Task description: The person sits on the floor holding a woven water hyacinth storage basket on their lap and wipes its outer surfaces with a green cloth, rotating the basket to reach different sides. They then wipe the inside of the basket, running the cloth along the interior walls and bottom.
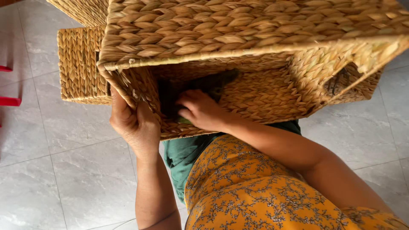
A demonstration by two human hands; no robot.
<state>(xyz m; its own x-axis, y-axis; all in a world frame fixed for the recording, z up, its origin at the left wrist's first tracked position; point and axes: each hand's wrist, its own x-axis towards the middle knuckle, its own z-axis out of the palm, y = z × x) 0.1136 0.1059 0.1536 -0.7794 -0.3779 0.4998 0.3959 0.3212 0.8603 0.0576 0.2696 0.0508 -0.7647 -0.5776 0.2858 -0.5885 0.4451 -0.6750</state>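
Woven basket (255, 30) tipped on its side over my lap, opening toward me — straw-coloured, square, a handle hole in its right wall. My left hand (134, 123) is curled around the lower left rim, thumb on the outside. My right hand (200, 110) reaches into the opening, fingers bent and pressed down on a dark cloth (204, 83) against the inner wall; a bit of green shows under the fingertips. A second woven basket (79, 64) sits behind on the grey tiled floor (55, 170). Red edges (9, 101) at far left — can't tell what.
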